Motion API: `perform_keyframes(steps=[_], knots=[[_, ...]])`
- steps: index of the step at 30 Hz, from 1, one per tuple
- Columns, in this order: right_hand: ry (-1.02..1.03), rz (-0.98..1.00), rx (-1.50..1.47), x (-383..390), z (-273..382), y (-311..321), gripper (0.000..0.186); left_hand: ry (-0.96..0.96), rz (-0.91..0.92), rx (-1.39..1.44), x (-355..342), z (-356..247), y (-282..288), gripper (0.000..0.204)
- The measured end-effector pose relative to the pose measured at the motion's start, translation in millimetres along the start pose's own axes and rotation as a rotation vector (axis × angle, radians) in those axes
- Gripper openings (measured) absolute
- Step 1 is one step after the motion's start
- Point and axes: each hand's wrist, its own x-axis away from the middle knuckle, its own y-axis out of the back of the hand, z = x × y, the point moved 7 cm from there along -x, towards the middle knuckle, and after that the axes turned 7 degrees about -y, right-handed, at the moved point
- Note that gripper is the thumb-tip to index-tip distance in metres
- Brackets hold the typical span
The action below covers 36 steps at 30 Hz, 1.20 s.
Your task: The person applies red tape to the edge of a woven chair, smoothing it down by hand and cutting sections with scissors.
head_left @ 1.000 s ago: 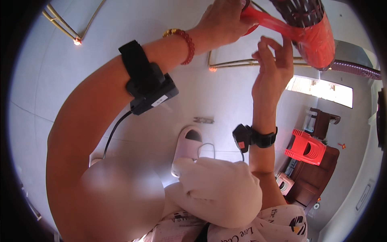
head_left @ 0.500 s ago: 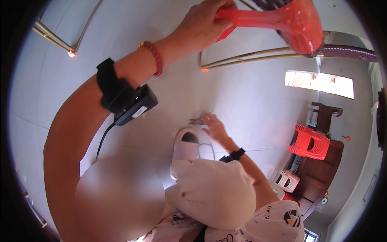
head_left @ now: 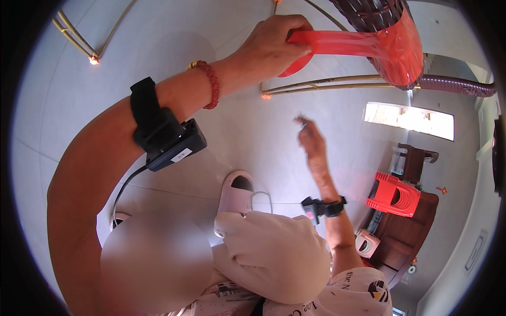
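My left hand [head_left: 279,43] is closed on a roll of glossy red tape [head_left: 299,64] at the upper middle. From it a strip of the tape [head_left: 348,43] stretches right to a dark brown woven tube [head_left: 369,15], whose end wears a red wrapping [head_left: 403,55]. Lower down, out over the floor, my right hand [head_left: 312,138] is raised with its fingers closed. A small metal tool [head_left: 302,121] pokes out of it, blurred; it looks like small scissors. That hand touches neither the tape nor the tube.
Gold-coloured metal rods [head_left: 327,83] run below the wrapped tube, and another rod frame [head_left: 76,39] stands at upper left. A pink slipper [head_left: 234,197] is near my feet. At right are a red plastic stool [head_left: 394,195] and a brown wooden bench [head_left: 408,231].
My right hand has risen from near the slipper toward the tape, up and to the right, with the metal tool. The left hand keeps the tape taut, shifted slightly down and right.
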Motion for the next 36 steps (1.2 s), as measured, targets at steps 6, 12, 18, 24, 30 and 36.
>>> perform_keyframes(steps=[6,12,18,24,30,36], knots=[[0.149,-0.061,0.017,-23,92,50,0.042,-0.017,0.017,0.082,0,4,-3,0.023],[0.243,-0.121,0.134,-41,115,61,0.031,0.004,0.008,0.085,1,5,-3,0.022],[0.364,-0.148,0.186,-50,129,57,0.029,0.022,0.033,0.042,2,4,-2,0.023],[0.477,-0.116,0.152,-52,138,50,0.028,-0.038,-0.064,0.094,3,8,0,0.023],[0.472,-0.114,0.224,-53,152,45,0.025,-0.037,-0.048,0.147,3,8,-1,0.022],[0.517,-0.144,0.094,-58,148,43,0.022,-0.001,-0.058,0.151,5,9,-1,0.022]])
